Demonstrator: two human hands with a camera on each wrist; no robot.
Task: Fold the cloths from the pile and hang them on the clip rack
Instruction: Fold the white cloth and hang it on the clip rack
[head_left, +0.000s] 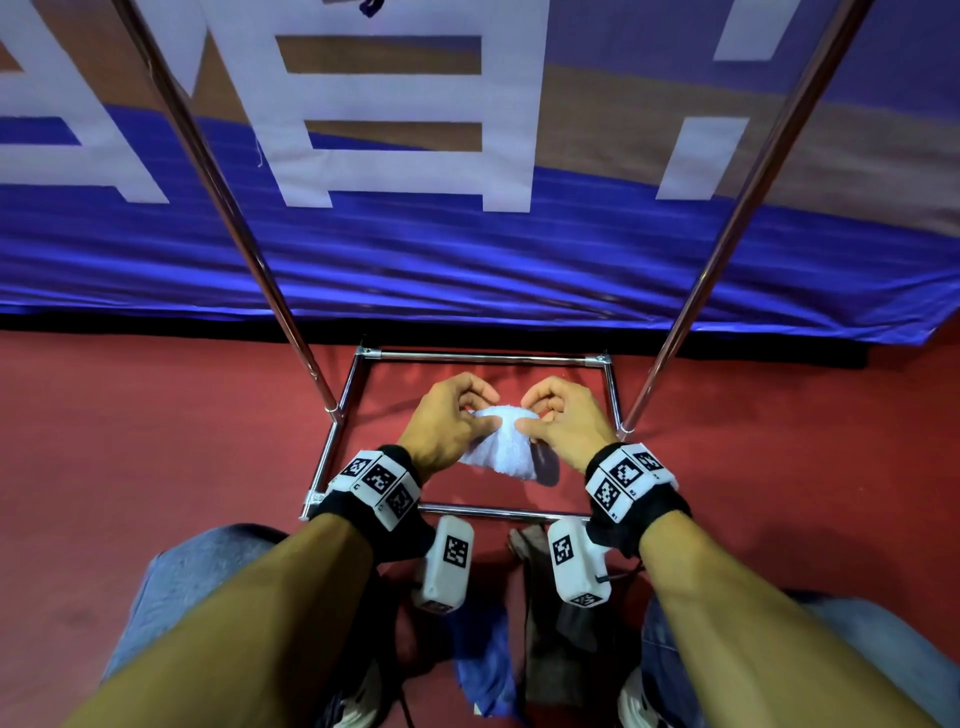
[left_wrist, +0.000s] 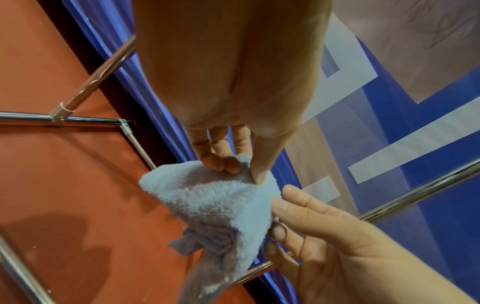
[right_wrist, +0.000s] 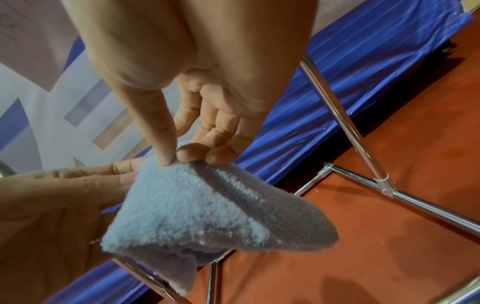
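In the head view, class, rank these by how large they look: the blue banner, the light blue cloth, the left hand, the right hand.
1. blue banner
2. left hand and right hand: alike, unranked
3. light blue cloth, though the hands partly cover it, so its place is unsure

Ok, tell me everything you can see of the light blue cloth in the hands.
The light blue cloth is small, fluffy terry-like fabric, bunched and partly folded, its underside in greyer shadow. It is held in the air above the red floor, inside the metal rack base. The left hand pinches its upper edge between thumb and fingertips; the right hand pinches the same edge beside it. The rest hangs loose below, touching nothing else visible.
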